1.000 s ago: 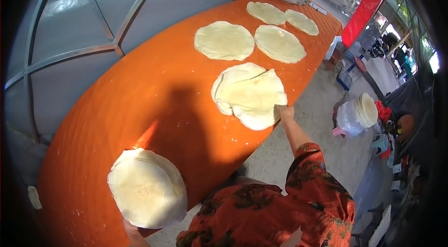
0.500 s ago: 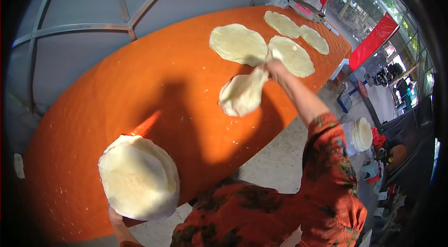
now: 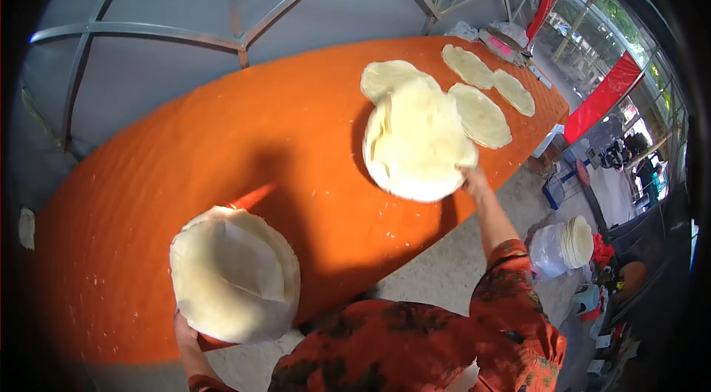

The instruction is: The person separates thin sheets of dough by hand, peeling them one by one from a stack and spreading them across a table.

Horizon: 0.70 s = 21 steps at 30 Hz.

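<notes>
A stack of round flat dough sheets [image 3: 237, 273] rests on my left hand [image 3: 185, 329] at the near left of the orange table. Most of that hand is hidden under the stack. My right hand [image 3: 470, 178] grips the near right edge of a single pale dough sheet [image 3: 418, 140], its fingers closed on the rim. This sheet is spread out in the air or just over the table; its far side overlaps another sheet [image 3: 392, 77] lying behind it. To its right lies one more round sheet [image 3: 480, 116].
Two smaller sheets [image 3: 467, 67] lie farther back on the orange table [image 3: 170, 162]. Plastic bags [image 3: 503, 44] sit at its far end. A wrapped stack of sheets [image 3: 563, 245] stands beyond the right side, near a blue-framed stand [image 3: 552, 190]. A metal-framed wall borders the back.
The sheet in my right hand, bunched and hanging before, is now opened out wide. My right hand has moved down and to the right. The view has shifted slightly.
</notes>
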{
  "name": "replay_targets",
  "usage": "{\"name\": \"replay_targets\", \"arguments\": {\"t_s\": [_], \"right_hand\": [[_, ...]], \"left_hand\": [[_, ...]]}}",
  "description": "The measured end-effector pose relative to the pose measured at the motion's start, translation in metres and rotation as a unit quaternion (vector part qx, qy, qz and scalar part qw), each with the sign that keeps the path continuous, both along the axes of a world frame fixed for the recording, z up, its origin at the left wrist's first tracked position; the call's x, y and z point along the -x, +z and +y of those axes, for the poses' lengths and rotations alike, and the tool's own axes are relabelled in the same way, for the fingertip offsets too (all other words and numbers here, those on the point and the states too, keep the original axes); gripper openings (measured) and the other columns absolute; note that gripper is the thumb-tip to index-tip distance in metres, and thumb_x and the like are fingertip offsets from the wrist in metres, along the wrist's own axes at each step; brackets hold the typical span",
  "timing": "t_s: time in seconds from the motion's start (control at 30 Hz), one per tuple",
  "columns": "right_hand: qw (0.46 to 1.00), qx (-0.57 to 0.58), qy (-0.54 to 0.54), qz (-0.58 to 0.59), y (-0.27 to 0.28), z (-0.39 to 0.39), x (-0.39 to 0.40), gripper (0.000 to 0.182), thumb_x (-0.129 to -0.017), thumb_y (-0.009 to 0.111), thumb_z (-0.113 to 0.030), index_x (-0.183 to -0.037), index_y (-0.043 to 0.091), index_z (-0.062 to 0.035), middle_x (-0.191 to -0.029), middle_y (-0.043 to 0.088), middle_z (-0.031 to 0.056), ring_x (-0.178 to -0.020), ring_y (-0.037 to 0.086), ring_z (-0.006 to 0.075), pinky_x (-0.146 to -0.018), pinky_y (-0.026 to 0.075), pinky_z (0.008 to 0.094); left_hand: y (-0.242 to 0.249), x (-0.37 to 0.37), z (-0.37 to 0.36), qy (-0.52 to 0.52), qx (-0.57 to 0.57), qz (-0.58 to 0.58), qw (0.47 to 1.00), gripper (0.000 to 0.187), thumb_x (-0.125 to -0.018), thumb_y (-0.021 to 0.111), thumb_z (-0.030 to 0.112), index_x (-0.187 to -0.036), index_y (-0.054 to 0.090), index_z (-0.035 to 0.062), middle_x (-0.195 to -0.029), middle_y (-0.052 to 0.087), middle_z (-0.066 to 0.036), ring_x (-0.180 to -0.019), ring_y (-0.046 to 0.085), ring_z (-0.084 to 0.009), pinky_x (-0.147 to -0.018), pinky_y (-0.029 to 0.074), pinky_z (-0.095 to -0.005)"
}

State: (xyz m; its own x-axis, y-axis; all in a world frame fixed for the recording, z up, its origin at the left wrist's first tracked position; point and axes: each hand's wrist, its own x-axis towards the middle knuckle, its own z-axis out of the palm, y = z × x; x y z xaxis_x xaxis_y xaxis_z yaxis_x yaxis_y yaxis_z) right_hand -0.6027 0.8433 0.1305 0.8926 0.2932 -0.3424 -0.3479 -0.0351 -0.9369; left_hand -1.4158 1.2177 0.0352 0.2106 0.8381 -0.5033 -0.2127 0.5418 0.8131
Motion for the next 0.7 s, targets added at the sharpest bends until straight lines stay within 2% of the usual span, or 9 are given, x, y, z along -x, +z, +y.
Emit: {"name": "replay_targets", "arguments": {"t_s": [0.1,0.2,0.3,0.4,0.47,0.57,0.63,0.67,0.7], "right_hand": [[0.972,0.158,-0.136,0.111,-0.147,-0.071,-0.009,0.029,-0.085,0.057,0.000,-0.113,0.058,0.0016,-0.096,0.065,0.0167,-0.074,0.067,0.0316,-0.062,0.059,0.0454],[0.943,0.186,-0.251,0.113,-0.095,-0.058,0.061,0.024,-0.083,0.058,-0.002,-0.106,0.061,0.0021,-0.095,0.065,0.0186,-0.080,0.066,0.0345,-0.071,0.057,0.0456],[0.782,0.489,-0.204,-0.328,-0.066,-0.036,0.095,0.023,-0.079,0.061,-0.004,-0.102,0.062,0.0022,-0.097,0.064,0.0195,-0.089,0.063,0.0361,-0.081,0.052,0.0428],[0.875,0.377,-0.048,-0.298,-0.082,0.012,0.086,0.024,-0.081,0.066,-0.025,-0.089,0.066,-0.0018,-0.090,0.067,0.0185,-0.087,0.064,0.0329,-0.077,0.050,0.0394],[0.857,0.393,0.010,-0.332,-0.102,0.062,0.083,0.024,-0.077,0.070,-0.023,-0.085,0.066,-0.0006,-0.082,0.068,0.0174,-0.078,0.065,0.0308,-0.073,0.050,0.0374],[0.856,0.391,0.156,-0.300,-0.088,0.128,0.096,0.049,-0.077,0.072,-0.027,-0.115,0.060,0.0024,-0.112,0.063,0.0236,-0.104,0.060,0.0363,-0.090,0.047,0.0391],[0.841,0.344,0.295,-0.295,-0.093,0.183,0.133,0.049,-0.081,0.069,-0.029,-0.119,0.058,-0.0004,-0.123,0.057,0.0247,-0.114,0.055,0.0371,-0.094,0.045,0.0409],[0.794,0.330,0.278,-0.428,-0.081,0.202,0.175,0.047,-0.081,0.069,-0.025,-0.119,0.058,0.0003,-0.124,0.057,0.0243,-0.115,0.054,0.0382,-0.097,0.044,0.0404],[0.732,0.307,0.250,-0.555,-0.054,0.211,0.220,0.046,-0.081,0.070,-0.022,-0.119,0.058,0.0010,-0.124,0.056,0.0239,-0.115,0.053,0.0393,-0.099,0.043,0.0400]], "left_hand": [[-0.010,0.006,0.004,-0.005,-0.002,0.003,1.000,0.035,-0.093,0.056,0.015,-0.123,0.054,-0.0016,-0.115,0.063,-0.018,-0.101,0.065,-0.0275,-0.086,0.056,-0.0387],[-0.007,0.004,0.001,0.013,-0.015,0.014,1.000,0.032,-0.093,0.054,0.014,-0.122,0.055,-0.0015,-0.113,0.064,-0.017,-0.100,0.065,-0.0265,-0.085,0.056,-0.0387],[-0.010,0.008,0.005,-0.011,-0.007,0.005,1.000,0.032,-0.094,0.053,0.014,-0.122,0.055,-0.0016,-0.112,0.064,-0.016,-0.099,0.065,-0.0259,-0.085,0.056,-0.0384],[-0.017,0.015,0.007,-0.026,-0.020,0.001,0.999,0.032,-0.094,0.052,0.014,-0.122,0.055,-0.0015,-0.112,0.064,-0.015,-0.098,0.065,-0.0255,-0.085,0.056,-0.0376],[-0.018,0.013,0.006,-0.022,-0.022,0.004,1.000,0.033,-0.094,0.052,0.015,-0.122,0.055,-0.0015,-0.113,0.064,-0.015,-0.097,0.065,-0.0252,-0.084,0.056,-0.0371],[-0.024,0.016,0.008,-0.022,-0.003,-0.002,1.000,0.034,-0.093,0.054,0.016,-0.122,0.056,-0.0014,-0.114,0.064,-0.014,-0.097,0.065,-0.0242,-0.084,0.055,-0.0365],[-0.047,0.038,0.007,-0.107,-0.156,0.037,0.981,0.039,-0.090,0.059,0.016,-0.124,0.056,-0.0012,-0.114,0.064,-0.013,-0.098,0.065,-0.0223,-0.085,0.055,-0.0356],[-0.018,0.017,0.004,0.022,-0.004,0.007,1.000,0.038,-0.088,0.061,0.013,-0.123,0.057,-0.0008,-0.114,0.064,-0.012,-0.096,0.065,-0.0211,-0.085,0.054,-0.0344],[-0.028,0.024,0.007,-0.019,-0.036,-0.006,0.999,0.036,-0.088,0.060,0.011,-0.122,0.058,-0.0009,-0.114,0.065,-0.012,-0.096,0.065,-0.0213,-0.085,0.054,-0.0344]]}}
